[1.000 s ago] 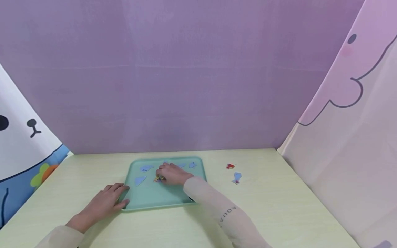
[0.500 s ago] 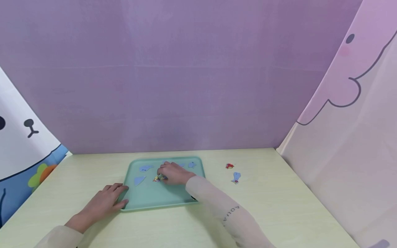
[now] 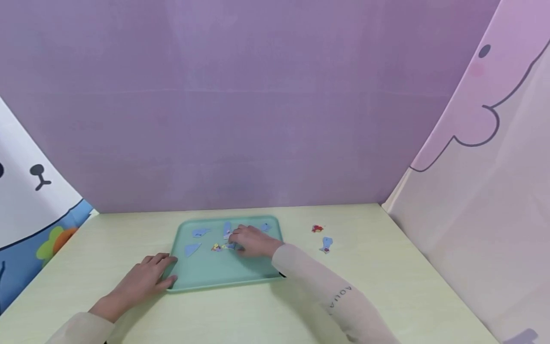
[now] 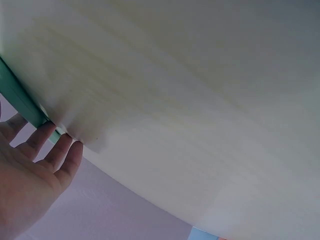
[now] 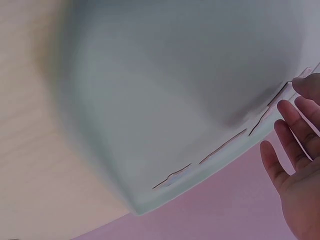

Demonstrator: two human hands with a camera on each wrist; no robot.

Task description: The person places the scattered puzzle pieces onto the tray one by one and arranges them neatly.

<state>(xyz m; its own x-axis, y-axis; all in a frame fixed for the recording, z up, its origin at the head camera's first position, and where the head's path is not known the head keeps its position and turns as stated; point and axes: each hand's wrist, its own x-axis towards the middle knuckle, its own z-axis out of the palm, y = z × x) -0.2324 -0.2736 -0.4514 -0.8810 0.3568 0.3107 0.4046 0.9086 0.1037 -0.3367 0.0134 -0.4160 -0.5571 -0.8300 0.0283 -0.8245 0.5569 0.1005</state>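
Observation:
My left hand (image 3: 143,279) lies at the left side of the green tray (image 3: 215,279), its fingertips at the rim. The left wrist view shows those fingers (image 4: 70,155) extended beside the tray's green edge. Over the middle of the tray is my right hand (image 3: 253,241), fingers loosely bent. By its fingertips lies a blue puzzle piece (image 3: 229,246), beside a yellow-and-red piece (image 3: 216,247). Just behind stands out another blue piece (image 3: 227,230). In the right wrist view the fingers (image 5: 268,155) are spread near a row of thin pieces (image 5: 223,146). My hand hides part of the tray.
More blue pieces lie on the tray, one at back left (image 3: 200,232), a triangular one (image 3: 192,249) at left and one at back right (image 3: 266,227). On the table right of the tray are a red piece (image 3: 317,229) and a blue piece (image 3: 326,244). A purple backdrop (image 3: 275,119) stands behind.
My right hand has shifted to the right over the tray, bringing the pieces by its fingertips and the one behind into fuller view. My left hand stays at the rim.

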